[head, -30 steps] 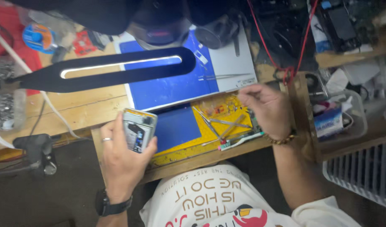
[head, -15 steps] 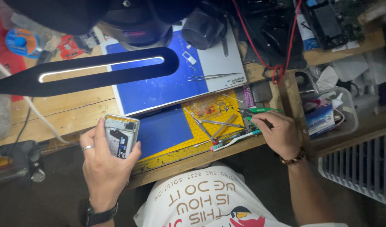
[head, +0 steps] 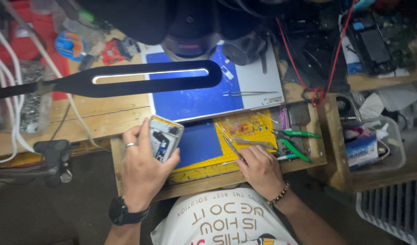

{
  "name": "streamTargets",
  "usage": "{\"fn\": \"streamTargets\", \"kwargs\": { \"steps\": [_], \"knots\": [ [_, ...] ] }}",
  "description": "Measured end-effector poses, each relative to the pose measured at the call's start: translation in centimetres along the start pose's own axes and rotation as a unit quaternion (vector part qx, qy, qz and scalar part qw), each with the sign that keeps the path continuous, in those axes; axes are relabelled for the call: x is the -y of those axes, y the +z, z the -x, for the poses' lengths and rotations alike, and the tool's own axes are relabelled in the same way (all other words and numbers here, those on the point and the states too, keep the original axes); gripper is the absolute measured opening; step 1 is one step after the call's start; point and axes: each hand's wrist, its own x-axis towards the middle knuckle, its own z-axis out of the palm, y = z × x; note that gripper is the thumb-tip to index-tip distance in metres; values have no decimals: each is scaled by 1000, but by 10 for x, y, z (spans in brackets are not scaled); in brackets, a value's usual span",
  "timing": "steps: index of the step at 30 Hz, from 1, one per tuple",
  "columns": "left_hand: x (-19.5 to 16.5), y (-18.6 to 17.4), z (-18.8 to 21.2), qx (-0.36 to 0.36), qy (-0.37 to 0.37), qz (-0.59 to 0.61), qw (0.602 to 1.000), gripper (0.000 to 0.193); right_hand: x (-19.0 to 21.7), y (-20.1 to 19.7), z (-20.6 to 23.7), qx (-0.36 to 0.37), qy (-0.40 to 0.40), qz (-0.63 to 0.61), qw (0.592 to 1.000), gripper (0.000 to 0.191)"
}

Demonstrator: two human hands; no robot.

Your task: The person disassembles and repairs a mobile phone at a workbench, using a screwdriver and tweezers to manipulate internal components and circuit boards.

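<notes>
My left hand (head: 142,170), with a ring and a black wristwatch, holds an opened phone (head: 164,137) with its inner parts showing, over the left end of an open wooden drawer (head: 317,152). My right hand (head: 261,170), wearing a bead bracelet, rests at the front of a yellow mat (head: 204,163) in that drawer. Its curled fingers close on the near end of thin metal tweezers (head: 229,140) that lie slanting across the mat. A small blue pad (head: 199,143) lies between my two hands.
A black lamp head (head: 149,79) with a lit strip hangs over a blue work mat (head: 190,100) on the wooden bench. Green-handled pliers (head: 294,141) lie in the drawer's right part. Red wires (head: 318,88), a clear plastic box (head: 385,149) and a white grille (head: 392,211) are at the right.
My right hand has left the green-handled pliers and moved left to the front of the yellow mat, onto the tweezers. My left hand still holds the phone in about the same place.
</notes>
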Motion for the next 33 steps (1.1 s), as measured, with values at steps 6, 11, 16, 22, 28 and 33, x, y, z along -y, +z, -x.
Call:
{"fn": "streamTargets", "kwargs": {
  "steps": [6,11,16,22,28,33],
  "knots": [
    [-10,0,-37,10,103,-5,995,89,-16,-15,-7,-12,25,-41,999,19],
    [-4,-1,-76,27,239,23,970,77,-29,-42,-8,-28,69,-191,979,16],
    [1,-4,-97,99,259,45,960,60,-22,-22,-19,-29,-34,-211,976,14],
    [7,-3,-100,136,244,37,959,48,-26,-4,-28,41,6,-222,974,16],
    [11,-1,-95,133,266,50,954,50,-59,-40,-69,-137,-8,-397,907,31],
    [7,0,-90,142,259,41,954,50,-59,-47,-108,-185,-27,-309,933,33]
  ]
}}
